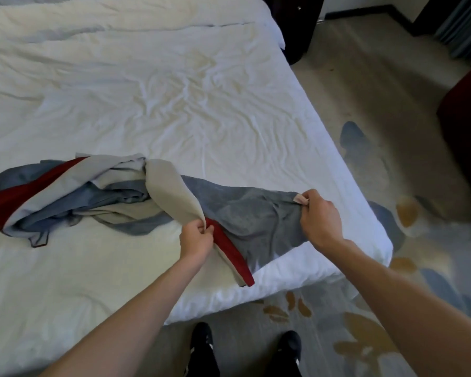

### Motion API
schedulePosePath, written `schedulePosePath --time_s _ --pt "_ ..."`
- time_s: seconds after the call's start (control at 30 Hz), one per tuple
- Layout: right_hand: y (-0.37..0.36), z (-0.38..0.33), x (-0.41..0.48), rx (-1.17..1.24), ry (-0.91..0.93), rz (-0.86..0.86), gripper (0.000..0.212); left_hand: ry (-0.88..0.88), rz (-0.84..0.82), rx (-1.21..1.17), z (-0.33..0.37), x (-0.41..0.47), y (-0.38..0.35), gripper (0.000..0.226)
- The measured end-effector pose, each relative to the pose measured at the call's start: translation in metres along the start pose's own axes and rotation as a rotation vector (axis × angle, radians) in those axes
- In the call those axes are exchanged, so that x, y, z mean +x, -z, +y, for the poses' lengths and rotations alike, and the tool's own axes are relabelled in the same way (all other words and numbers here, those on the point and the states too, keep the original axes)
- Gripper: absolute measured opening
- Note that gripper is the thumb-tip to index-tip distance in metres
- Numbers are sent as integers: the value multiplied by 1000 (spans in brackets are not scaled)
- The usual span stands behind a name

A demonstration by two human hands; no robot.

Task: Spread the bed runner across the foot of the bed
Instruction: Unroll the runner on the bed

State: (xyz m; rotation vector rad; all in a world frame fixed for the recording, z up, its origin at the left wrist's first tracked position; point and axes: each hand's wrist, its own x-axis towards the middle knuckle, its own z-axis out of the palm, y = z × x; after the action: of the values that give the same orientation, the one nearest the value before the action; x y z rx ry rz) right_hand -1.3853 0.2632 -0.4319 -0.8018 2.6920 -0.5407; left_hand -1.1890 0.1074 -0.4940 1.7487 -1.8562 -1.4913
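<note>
Bed [152, 85]: white, creased cover.
On the bed: bed runner [256, 216] — grey, beige, red — bunched and twisted, reaching its near right corner.

A bedroom that looks like a hotel room: a wide bed [174, 91] dressed in plain white linen, pale carpet [365, 77] patterned with blue and gold leaves, dark wooden furniture [294, 23], and grey curtains [465, 28] beyond.

Crumpled bed runner [256, 213] in both hands, on bed [174, 91]

No readable text, label or number shows anywhere.
</note>
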Motion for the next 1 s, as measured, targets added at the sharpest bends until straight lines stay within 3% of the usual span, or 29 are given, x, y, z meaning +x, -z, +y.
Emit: schedulePosePath --time_s 0.27,0.47,0.77,1.0 --pt "47 82 30 -123 132 20 12 12 15 -24 49 -22 -107 30" --pt "69 123 58 -174 160 32 11 11 113 -20 88 -43 -164 34" --pt "68 139 119 -173 212 -11 6 88 156 -37 104 -21 -197 18" --pt "69 132 189 -201 302 -57 11 93 198 -32 138 16 -225 34"
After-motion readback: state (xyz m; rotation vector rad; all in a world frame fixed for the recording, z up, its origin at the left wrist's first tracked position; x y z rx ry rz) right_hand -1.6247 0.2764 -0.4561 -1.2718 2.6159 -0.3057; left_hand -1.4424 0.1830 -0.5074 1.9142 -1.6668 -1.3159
